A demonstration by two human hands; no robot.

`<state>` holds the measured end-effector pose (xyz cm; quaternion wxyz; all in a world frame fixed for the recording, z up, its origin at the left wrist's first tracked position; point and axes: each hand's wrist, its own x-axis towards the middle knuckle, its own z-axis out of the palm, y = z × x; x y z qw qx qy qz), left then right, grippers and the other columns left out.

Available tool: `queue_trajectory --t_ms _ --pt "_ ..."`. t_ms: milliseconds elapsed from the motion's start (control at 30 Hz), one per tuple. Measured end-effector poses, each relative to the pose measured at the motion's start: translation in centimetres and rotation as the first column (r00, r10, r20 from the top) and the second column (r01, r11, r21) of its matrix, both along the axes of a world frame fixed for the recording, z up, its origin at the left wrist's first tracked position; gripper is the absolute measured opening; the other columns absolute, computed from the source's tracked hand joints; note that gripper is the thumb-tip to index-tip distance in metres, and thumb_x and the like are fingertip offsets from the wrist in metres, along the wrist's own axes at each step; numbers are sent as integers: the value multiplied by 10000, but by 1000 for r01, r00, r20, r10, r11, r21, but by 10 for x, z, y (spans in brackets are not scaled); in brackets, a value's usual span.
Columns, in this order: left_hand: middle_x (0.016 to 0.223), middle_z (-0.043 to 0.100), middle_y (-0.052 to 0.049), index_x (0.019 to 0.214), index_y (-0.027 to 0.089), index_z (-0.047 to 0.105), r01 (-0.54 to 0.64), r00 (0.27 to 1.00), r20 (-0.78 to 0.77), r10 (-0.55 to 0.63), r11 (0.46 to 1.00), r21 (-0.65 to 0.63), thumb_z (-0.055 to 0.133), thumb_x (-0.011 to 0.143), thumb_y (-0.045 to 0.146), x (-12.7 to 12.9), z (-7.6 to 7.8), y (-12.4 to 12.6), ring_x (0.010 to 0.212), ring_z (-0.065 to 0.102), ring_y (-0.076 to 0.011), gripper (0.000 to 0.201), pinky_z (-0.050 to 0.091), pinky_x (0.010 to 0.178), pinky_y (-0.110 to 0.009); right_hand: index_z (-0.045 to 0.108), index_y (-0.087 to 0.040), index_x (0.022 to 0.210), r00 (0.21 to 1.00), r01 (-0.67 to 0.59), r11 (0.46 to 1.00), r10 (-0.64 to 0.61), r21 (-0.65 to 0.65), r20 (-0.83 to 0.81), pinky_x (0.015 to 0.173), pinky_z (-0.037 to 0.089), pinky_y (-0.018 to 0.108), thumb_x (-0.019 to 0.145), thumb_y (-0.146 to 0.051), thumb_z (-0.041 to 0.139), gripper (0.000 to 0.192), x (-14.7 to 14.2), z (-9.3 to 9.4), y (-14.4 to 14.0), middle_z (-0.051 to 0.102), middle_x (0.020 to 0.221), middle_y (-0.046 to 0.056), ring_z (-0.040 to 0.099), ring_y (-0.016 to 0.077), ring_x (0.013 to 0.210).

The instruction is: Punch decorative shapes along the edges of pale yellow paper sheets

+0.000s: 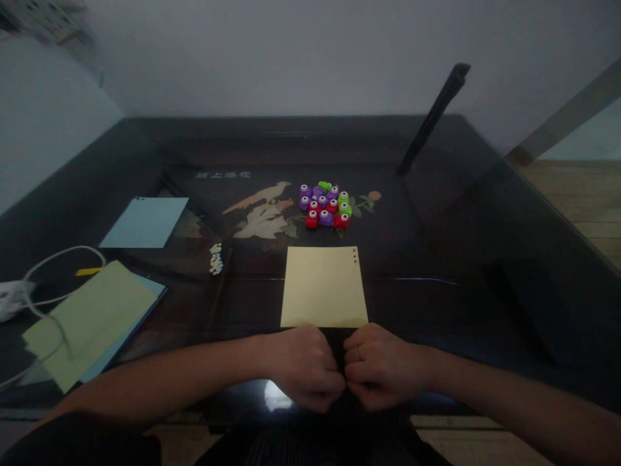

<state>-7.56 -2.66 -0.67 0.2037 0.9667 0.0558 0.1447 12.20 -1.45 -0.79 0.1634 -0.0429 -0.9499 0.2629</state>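
At six o'clock on the table (436, 317), we are holding our left hand (306, 369) and right hand (383, 367) in fists, close together; we cannot tell if they are hiding anything. Yellow paper (324, 288) is lying at twelve o'clock from them; we should be touching it gently, without creasing. Past it, punches (325, 206) are sitting in no box.
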Motion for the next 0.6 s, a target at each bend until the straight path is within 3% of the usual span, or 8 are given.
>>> queue_trajectory --t_ms 600 --pt "511 615 42 629 222 553 -12 1000 -2 12 1000 13 566 770 261 0 -4 -1 465 560 -137 146 353 394 -289 511 -200 588 999 -21 999 23 -49 47 489 356 260 787 -174 429 217 2 7 2 547 511 -9 440 131 487"
